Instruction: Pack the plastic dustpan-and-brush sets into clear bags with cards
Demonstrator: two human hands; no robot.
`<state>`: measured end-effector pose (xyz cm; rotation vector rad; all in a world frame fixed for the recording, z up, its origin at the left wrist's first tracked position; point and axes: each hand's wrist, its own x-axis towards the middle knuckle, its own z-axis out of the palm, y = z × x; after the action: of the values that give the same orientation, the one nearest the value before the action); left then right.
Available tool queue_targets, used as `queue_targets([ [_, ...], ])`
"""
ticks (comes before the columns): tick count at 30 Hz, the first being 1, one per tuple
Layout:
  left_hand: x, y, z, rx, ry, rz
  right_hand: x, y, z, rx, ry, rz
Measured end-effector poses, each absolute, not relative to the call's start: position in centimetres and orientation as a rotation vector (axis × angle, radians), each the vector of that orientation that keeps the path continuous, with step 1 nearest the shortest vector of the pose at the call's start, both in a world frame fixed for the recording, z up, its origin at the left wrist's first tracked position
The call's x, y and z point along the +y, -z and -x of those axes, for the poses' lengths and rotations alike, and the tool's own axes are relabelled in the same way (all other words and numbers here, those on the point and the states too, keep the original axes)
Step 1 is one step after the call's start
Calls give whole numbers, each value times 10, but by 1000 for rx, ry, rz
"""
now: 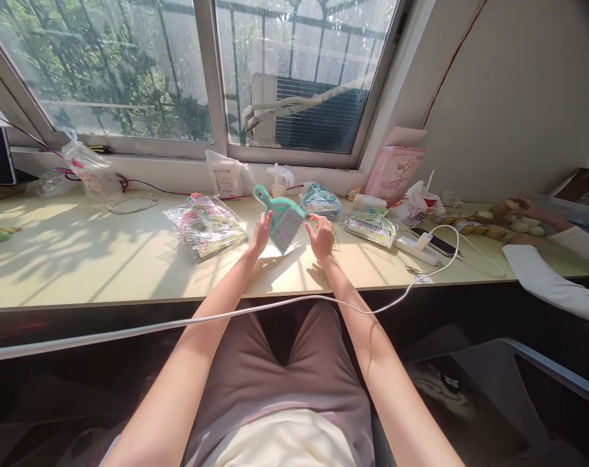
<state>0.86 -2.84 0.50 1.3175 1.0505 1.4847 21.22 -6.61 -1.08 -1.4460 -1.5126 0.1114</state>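
A green mini dustpan (294,207) with a small hand brush (285,228) nested in it is held up, tilted, over the desk. Its grey bristles face me and its looped handle points up and left. My left hand (261,235) grips the set along its left edge. Beside the right corner is my right hand (322,237), its fingers curved and apart; whether a fingertip touches the set is unclear. Similar sets in clear wrap surround them: a stack (207,228) at left, a blue-green pack (321,202) behind, and a green pack (371,227) at right.
A white cable (285,301) crosses over my forearms. Right of the packs lie a white power strip (417,250) and a dark phone (438,242). A pink box (396,174) stands by the wall. Another person's white sleeve (550,279) and hand (538,209) appear at far right.
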Motion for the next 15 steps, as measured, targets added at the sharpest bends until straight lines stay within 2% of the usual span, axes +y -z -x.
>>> queue_targets([
  [7,-53,2,-23,1162,-1452,-1622,-69,-1,-147,-1534,-299,1367],
  [15,-49,1,-20,1186,-1428,-1709,-53,-32,-166,-1692,-283,1399],
])
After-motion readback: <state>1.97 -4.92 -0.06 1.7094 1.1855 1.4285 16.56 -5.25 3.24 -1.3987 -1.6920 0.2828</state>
